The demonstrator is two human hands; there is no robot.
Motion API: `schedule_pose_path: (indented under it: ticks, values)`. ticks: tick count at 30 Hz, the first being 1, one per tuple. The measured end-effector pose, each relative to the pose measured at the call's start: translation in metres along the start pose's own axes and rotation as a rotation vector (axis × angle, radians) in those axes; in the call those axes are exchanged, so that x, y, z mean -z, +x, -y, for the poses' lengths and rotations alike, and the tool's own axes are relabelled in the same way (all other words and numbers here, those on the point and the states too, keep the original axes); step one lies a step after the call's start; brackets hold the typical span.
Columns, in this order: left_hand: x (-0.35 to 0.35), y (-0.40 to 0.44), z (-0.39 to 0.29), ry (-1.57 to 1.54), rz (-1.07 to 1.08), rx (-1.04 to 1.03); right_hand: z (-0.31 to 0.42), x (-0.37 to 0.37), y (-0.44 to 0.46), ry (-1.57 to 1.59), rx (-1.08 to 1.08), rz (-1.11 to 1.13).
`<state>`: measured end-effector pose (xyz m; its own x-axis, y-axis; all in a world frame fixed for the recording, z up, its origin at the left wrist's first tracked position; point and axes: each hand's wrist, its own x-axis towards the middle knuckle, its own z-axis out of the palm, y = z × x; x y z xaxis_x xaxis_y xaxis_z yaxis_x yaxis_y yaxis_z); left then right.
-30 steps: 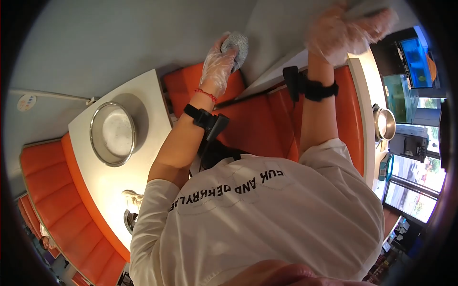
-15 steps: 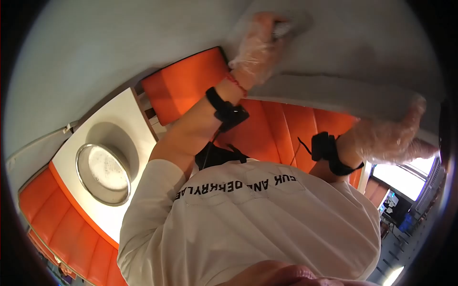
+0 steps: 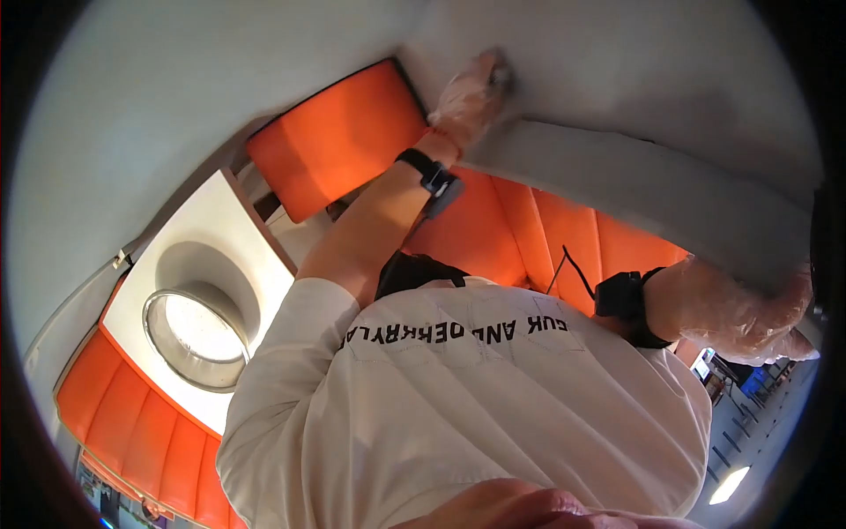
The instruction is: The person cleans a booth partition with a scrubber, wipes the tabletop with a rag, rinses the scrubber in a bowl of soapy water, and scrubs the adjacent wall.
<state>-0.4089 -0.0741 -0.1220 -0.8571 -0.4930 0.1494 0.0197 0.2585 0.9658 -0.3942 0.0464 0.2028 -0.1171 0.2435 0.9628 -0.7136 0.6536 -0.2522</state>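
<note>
My left hand (image 3: 471, 95), in a clear plastic glove, reaches up against the grey wall (image 3: 608, 70). Its fingers are closed on a small silvery-grey wad (image 3: 500, 78), which looks like a steel wool scrubber but is blurred. Below and to the right of that hand runs a grey ledge (image 3: 617, 167) in front of the wall. My right hand (image 3: 745, 313) also wears a clear plastic glove. It holds nothing that I can see, with its fingers apart, near the right end of the ledge.
An orange seat back (image 3: 339, 137) stands left of my left arm. More orange padded seating (image 3: 502, 225) lies below the ledge. On the left, a round metal basin (image 3: 194, 339), bright inside, is over a white table (image 3: 207, 212) beside an orange bench (image 3: 141, 414).
My left hand, still closed on the silvery wad, appears slightly lower on the wall. My right hand appears lower, its fingers less spread. The whole view has shifted and tilted.
</note>
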Motion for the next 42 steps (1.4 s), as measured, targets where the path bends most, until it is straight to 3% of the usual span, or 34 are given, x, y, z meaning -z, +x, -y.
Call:
schedule_pose_path:
  ticks: [3,5,8,12,17,19,26,28,30,34,42]
  values:
    - [0.028,0.02,-0.07,-0.076,0.068,0.047,-0.005,0.0,0.0,0.012,0.027,0.0]
    - [0.031,0.018,-0.074,0.018,0.103,-0.112,-0.007,0.001,0.0,0.009,0.042,0.005]
    - [0.021,0.006,-0.016,0.124,0.243,-0.14,-0.007,0.004,0.002,0.014,0.055,0.0]
    - [0.06,0.005,-0.044,0.137,0.26,-0.141,-0.008,0.004,0.002,0.016,0.061,0.0]
    - [0.09,0.016,-0.063,0.079,0.44,0.308,-0.01,0.006,0.002,0.012,0.083,0.016]
    - [0.086,0.017,-0.051,0.076,0.521,0.316,-0.011,0.005,0.002,0.014,0.083,0.015]
    - [0.033,0.01,-0.021,0.253,0.885,-0.359,-0.014,0.007,0.002,-0.001,0.113,0.022]
    - [0.041,0.013,-0.044,0.259,0.939,-0.268,-0.015,0.007,0.003,-0.003,0.123,0.022]
    - [0.055,0.017,-0.074,0.212,1.006,0.138,-0.016,0.008,0.003,-0.005,0.128,0.026]
    - [0.059,-0.002,-0.076,0.093,0.773,0.332,-0.018,0.008,0.006,-0.012,0.135,0.029]
    - [0.072,-0.054,-0.072,-0.405,0.532,0.02,-0.022,0.004,0.01,-0.046,0.18,0.057]
